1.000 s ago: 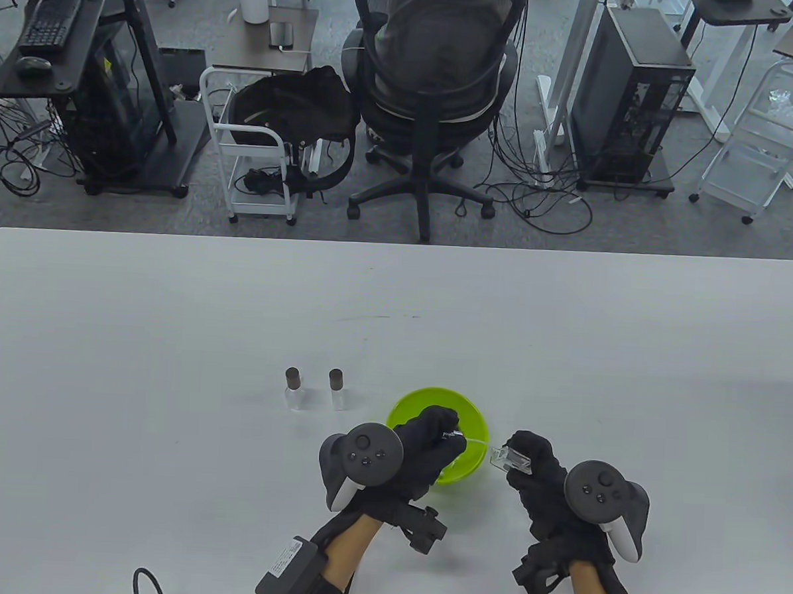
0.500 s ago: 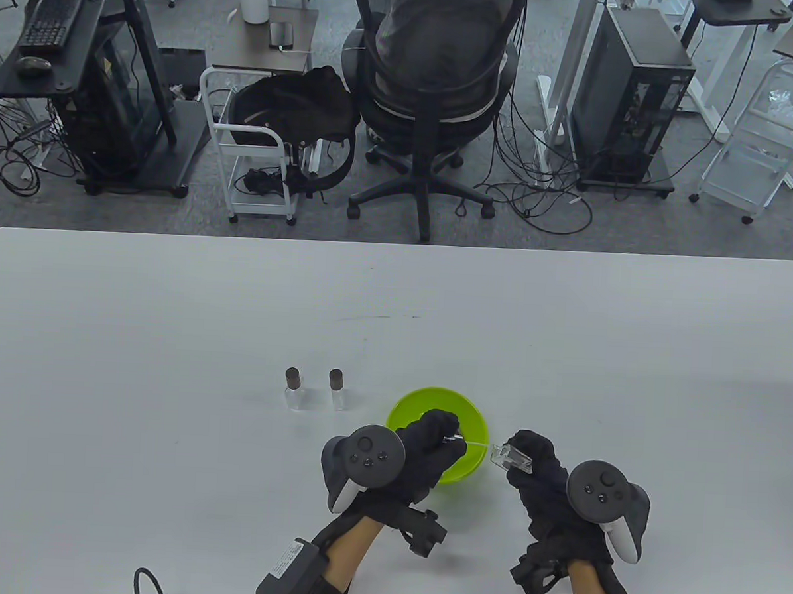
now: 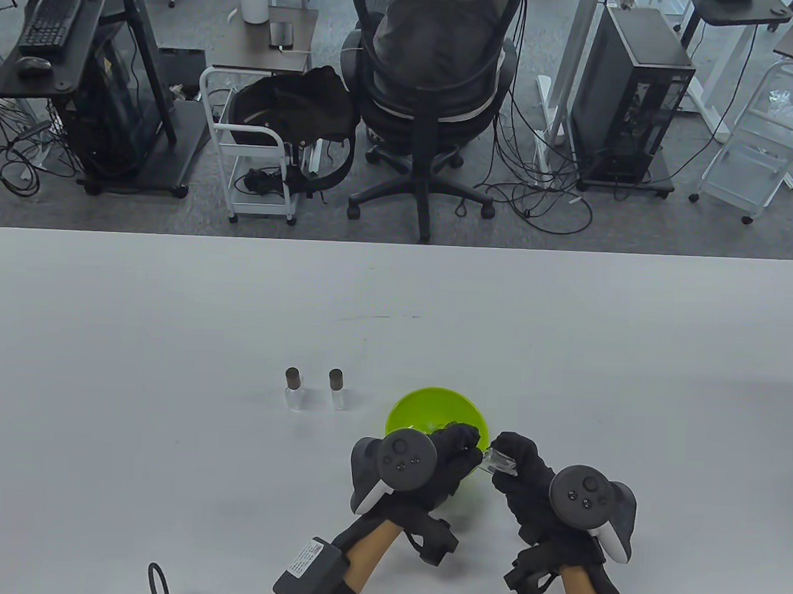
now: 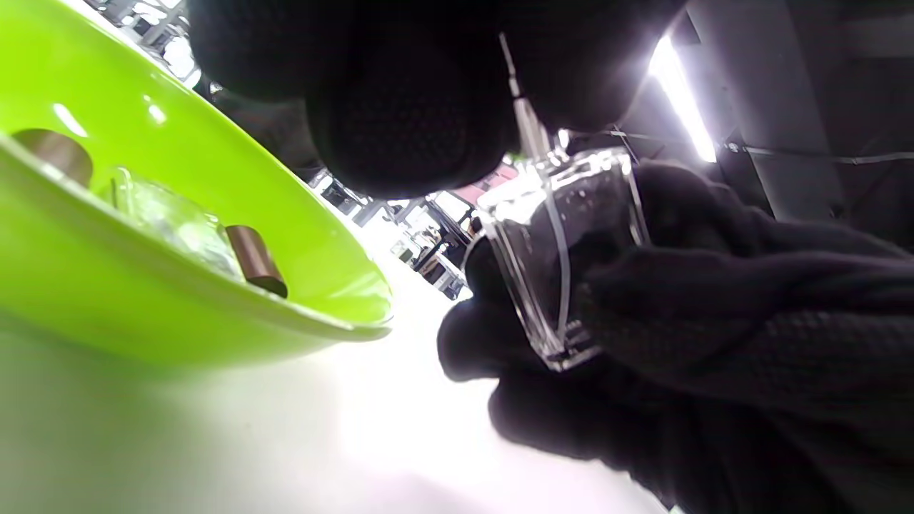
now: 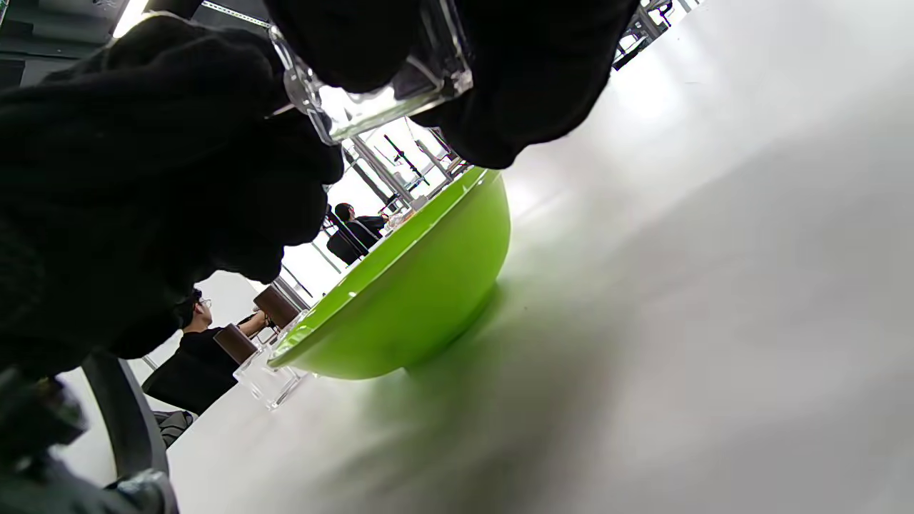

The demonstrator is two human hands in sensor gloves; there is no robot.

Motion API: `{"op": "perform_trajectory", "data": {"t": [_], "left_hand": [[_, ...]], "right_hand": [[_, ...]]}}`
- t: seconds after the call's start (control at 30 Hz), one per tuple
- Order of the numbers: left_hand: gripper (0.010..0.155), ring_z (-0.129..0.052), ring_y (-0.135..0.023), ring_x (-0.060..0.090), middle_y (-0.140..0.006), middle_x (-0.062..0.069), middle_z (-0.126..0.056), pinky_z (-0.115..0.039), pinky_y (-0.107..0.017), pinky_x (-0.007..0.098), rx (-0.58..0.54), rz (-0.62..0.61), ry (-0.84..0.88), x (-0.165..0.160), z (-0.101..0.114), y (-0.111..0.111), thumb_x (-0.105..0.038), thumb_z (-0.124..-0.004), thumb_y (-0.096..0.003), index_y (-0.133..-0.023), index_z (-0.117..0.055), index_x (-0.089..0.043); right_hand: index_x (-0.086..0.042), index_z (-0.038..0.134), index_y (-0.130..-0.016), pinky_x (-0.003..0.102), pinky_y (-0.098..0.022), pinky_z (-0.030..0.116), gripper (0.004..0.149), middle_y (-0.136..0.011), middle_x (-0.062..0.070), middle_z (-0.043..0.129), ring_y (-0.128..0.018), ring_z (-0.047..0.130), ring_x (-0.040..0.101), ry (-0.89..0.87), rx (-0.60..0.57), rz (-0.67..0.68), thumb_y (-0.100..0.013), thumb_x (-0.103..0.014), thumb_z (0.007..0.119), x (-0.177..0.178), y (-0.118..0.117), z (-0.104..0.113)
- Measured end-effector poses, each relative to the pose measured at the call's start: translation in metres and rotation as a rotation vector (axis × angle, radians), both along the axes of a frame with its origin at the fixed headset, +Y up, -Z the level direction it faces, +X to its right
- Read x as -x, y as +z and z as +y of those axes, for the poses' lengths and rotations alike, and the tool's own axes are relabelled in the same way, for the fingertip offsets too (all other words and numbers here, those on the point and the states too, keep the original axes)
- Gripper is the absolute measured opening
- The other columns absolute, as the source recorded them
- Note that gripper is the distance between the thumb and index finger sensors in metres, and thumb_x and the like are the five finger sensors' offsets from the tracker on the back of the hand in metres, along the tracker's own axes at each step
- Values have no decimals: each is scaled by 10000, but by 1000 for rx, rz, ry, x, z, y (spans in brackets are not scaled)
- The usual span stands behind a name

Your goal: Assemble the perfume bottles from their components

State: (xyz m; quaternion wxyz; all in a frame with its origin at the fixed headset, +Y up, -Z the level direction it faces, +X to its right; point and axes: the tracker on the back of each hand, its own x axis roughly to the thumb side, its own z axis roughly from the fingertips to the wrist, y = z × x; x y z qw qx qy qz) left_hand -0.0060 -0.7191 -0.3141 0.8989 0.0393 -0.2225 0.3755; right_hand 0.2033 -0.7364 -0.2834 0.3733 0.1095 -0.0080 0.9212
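Observation:
My right hand (image 3: 517,466) grips a clear square perfume bottle (image 3: 497,463) just right of the green bowl (image 3: 430,405). My left hand (image 3: 458,449) pinches a spray pump at the bottle's mouth. In the left wrist view the pump's thin tube (image 4: 557,243) runs down inside the bottle (image 4: 571,250). The right wrist view shows the bottle's clear base (image 5: 385,93) between my fingers (image 5: 528,78). The bowl (image 4: 143,307) holds brown caps (image 4: 255,260) and clear parts. Two assembled bottles with brown caps (image 3: 293,389) (image 3: 336,389) stand left of the bowl.
The white table (image 3: 170,312) stretches wide around the work spot. Beyond its far edge stand an office chair (image 3: 434,93), a white cart (image 3: 251,163) and computer towers (image 3: 632,103).
My hands have come together: the left moved right and the right moved left. The pump's tube, which spanned the gap between the hands, now sits inside the bottle.

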Motion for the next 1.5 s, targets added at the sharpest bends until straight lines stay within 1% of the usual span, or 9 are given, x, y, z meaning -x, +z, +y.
{"op": "perform_trajectory", "data": {"t": [0.07, 0.23, 0.4, 0.53, 0.73, 1.03, 1.13, 1.3, 1.5], "left_hand": [[347, -961, -760, 233, -981, 54, -820, -811, -591, 327, -29, -27, -36, -2, 0, 2, -269, -799, -520, -861, -756, -315], [385, -1000, -741, 226, -969, 87, -833, -847, -556, 303, -20, -24, 24, 3, -3, 1, -349, -713, -559, -934, -718, -264], [523, -1067, -575, 183, -865, 92, -917, -883, -424, 255, 23, 39, 57, 7, -1, -1, -402, -699, -561, -1010, -676, -135], [513, -1052, -445, 158, -670, 25, -1003, -866, -369, 247, 69, 60, 29, 6, -1, -1, -453, -676, -557, -935, -774, -119], [391, -927, -845, 259, -1024, 61, -790, -793, -634, 348, -22, -37, 11, 3, 3, 3, -271, -770, -539, -924, -712, -296], [536, -1062, -598, 218, -821, 85, -953, -876, -455, 291, 20, 60, 74, 8, 0, 1, -447, -666, -564, -977, -713, -108], [490, -1037, -552, 193, -746, 30, -976, -850, -466, 286, -12, 55, 19, 6, 3, 4, -431, -688, -553, -956, -748, -158], [364, -880, -904, 287, -1046, 54, -765, -759, -682, 381, -65, -48, 2, 2, 5, 7, -288, -766, -542, -903, -713, -293], [467, -1007, -748, 253, -946, 108, -849, -858, -554, 325, -2, -6, 123, 8, 2, 3, -404, -678, -570, -987, -678, -194]], "right_hand": [[-160, 419, -1076, 455, -730, 800, 594, -1095, 109, 675, -961, 886, 312, -7, 12, 10, -561, -246, 703, 1, -1, -1], [-162, 421, -1074, 447, -731, 803, 595, -1092, 100, 680, -961, 889, 301, -4, -10, -3, -557, -250, 702, 2, 1, 0], [-162, 429, -1070, 440, -726, 811, 596, -1084, 95, 689, -954, 898, 291, -18, -48, -8, -548, -252, 704, 3, 1, 1], [-161, 430, -1069, 439, -724, 813, 597, -1082, 92, 690, -952, 899, 288, -18, -62, -18, -547, -252, 704, 3, 2, 2], [-160, 430, -1069, 440, -724, 811, 596, -1081, 95, 689, -951, 897, 290, -17, -53, -21, -548, -252, 704, 4, 2, 1], [-167, 432, -1070, 426, -717, 827, 597, -1079, 87, 695, -948, 907, 281, -54, -55, -22, -545, -255, 702, 5, 2, 3], [-168, 450, -1066, 429, -711, 833, 593, -1073, 86, 707, -943, 914, 285, -31, -74, -40, -539, -249, 710, 4, 3, 3], [-169, 453, -1064, 429, -711, 832, 591, -1074, 84, 706, -944, 913, 287, -34, -67, -39, -538, -247, 711, 5, 3, 3], [-172, 451, -1064, 427, -712, 831, 592, -1075, 80, 704, -945, 913, 283, -65, -65, -29, -537, -248, 709, 5, 4, 3]]}}
